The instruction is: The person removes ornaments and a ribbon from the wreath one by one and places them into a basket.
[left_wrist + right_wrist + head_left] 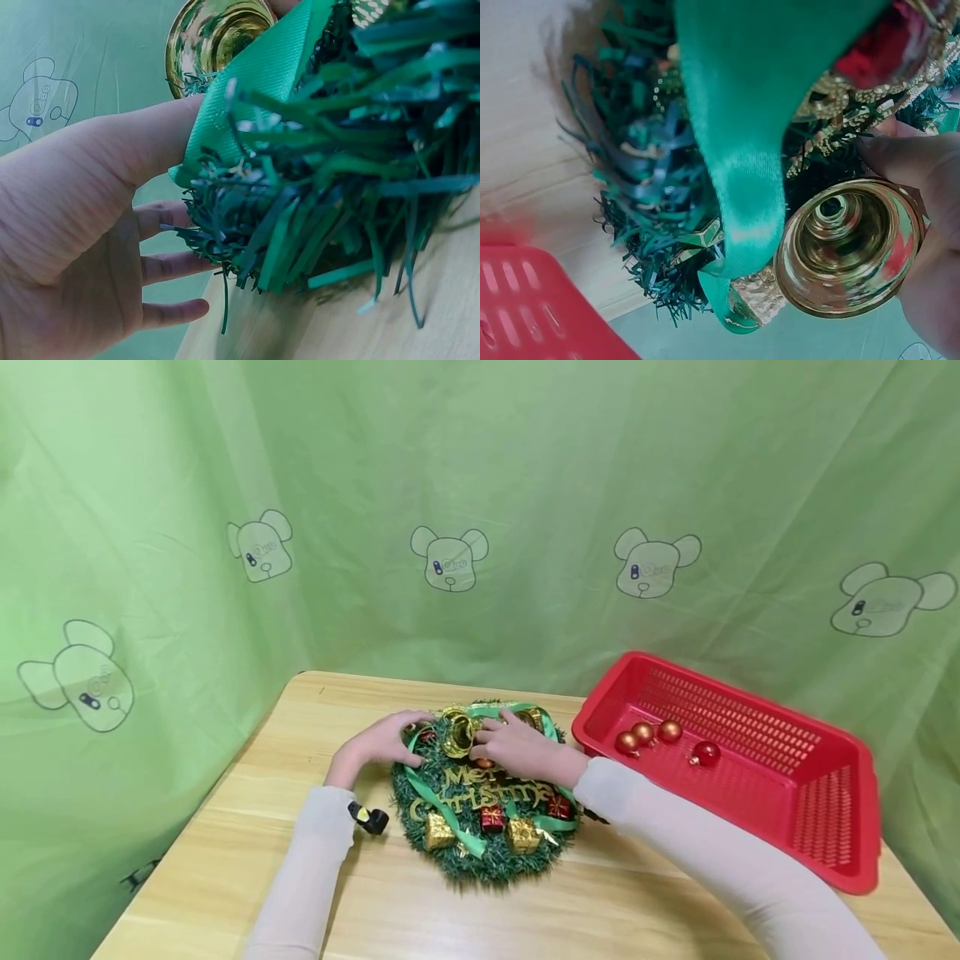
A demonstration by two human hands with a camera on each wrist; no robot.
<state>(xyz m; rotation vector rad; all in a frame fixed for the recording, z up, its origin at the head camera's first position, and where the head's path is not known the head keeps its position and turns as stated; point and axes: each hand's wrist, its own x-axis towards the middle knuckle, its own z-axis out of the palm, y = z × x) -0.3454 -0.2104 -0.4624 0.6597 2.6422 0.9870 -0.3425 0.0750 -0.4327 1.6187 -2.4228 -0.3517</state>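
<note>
A round green tinsel wreath (457, 864) with gold "Merry Christmas" lettering lies on the wooden table. My left hand (386, 739) holds its upper left edge. In the left wrist view the thumb reaches behind a green ribbon (251, 82), with the other fingers at the outer rim. My right hand (521, 747) reaches over the upper middle of the wreath, beside a gold bell (847, 251). Its thumb touches the tinsel near the bell. An orange-gold ball (483, 762) shows just under this hand. Most of the right fingertips are hidden, so their grip is unclear.
A red plastic basket (836, 814) stands at the right, close to the wreath. Several copper-coloured balls (642, 732) and a red ball (706, 753) lie in it. Green curtains (525, 460) with printed bear heads hang behind the table (420, 918).
</note>
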